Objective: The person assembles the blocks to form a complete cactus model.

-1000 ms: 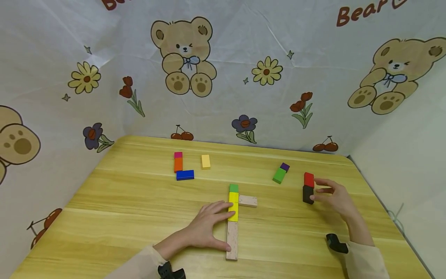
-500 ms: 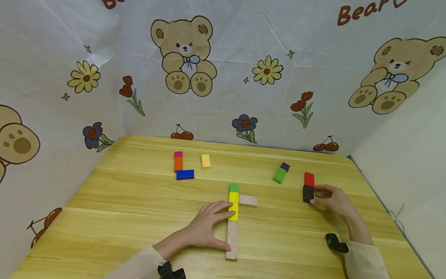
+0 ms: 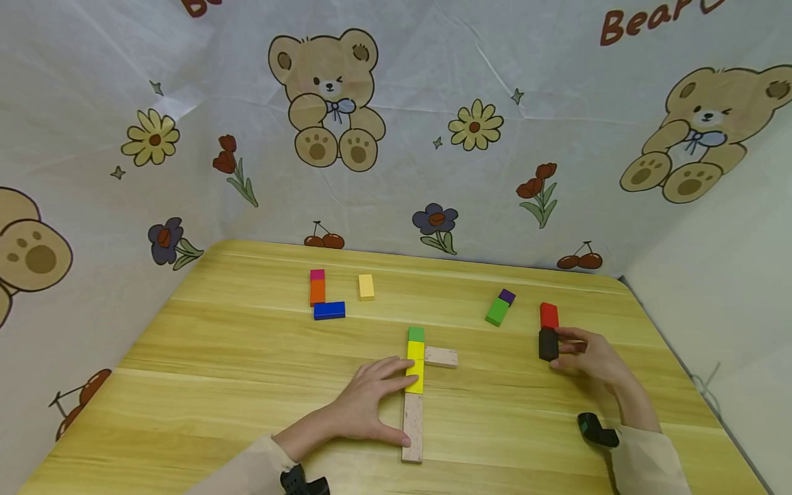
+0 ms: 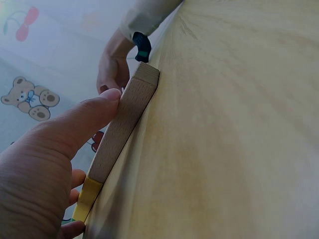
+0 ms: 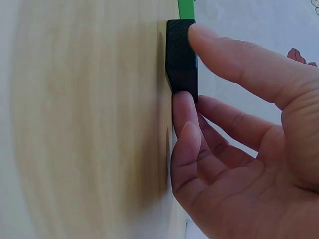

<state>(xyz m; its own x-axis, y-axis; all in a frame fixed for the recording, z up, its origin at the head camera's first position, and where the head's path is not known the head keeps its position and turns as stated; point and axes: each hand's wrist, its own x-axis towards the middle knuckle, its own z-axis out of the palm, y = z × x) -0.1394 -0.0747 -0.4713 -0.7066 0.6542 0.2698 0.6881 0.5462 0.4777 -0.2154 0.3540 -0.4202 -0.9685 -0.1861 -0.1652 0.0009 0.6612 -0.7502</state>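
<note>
In the head view my left hand (image 3: 368, 402) lies beside a straight row of blocks, fingers extended. Its fingertips touch a yellow block (image 3: 416, 350) and its thumb touches a plain wooden block (image 3: 412, 416) at the row's near end. A small green block (image 3: 416, 334) ends the row, and another plain wooden block (image 3: 441, 357) sticks out to the right. On the right, my right hand (image 3: 590, 357) pinches a black block (image 3: 548, 345) between thumb and fingers. A red block (image 3: 548, 315) stands just beyond it. In the right wrist view the thumb presses the black block's edge.
Far left on the wooden table (image 3: 247, 357) are a pink block (image 3: 317, 274), an orange block (image 3: 317, 291), a blue block (image 3: 329, 311) and a pale yellow block (image 3: 366, 287). A light green block (image 3: 497, 311) touches a purple block (image 3: 507, 297). Bear-printed cloth (image 3: 396, 192) rises behind.
My right index finger has drawn back from the red block to the black block's far corner, and the thumb has slid to its near corner. The red block has shifted slightly away. The left hand stays still.
</note>
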